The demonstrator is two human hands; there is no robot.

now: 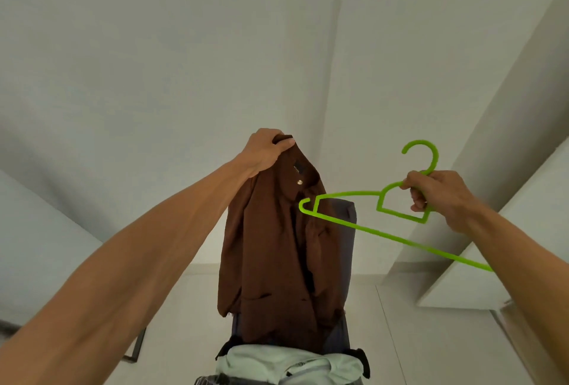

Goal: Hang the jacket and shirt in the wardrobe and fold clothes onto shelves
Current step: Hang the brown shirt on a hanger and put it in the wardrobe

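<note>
Left hand [264, 150] pinches garment [271, 246], right hand [440, 197] hanger [380, 202]

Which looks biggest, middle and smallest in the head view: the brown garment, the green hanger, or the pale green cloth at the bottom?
1. Brown garment: clearly largest.
2-3. Green hanger and pale green cloth: unsure. The hanger spans wider but is thin, and the cloth is cut off by the frame.

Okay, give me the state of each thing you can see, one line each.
left hand: grips the brown garment by its collar.
brown garment: hangs loose, not yet on the green hanger.
right hand: grips the green hanger below its hook.
green hanger: bare, tilted.
pale garment: crumpled, unfolded, below.
</note>
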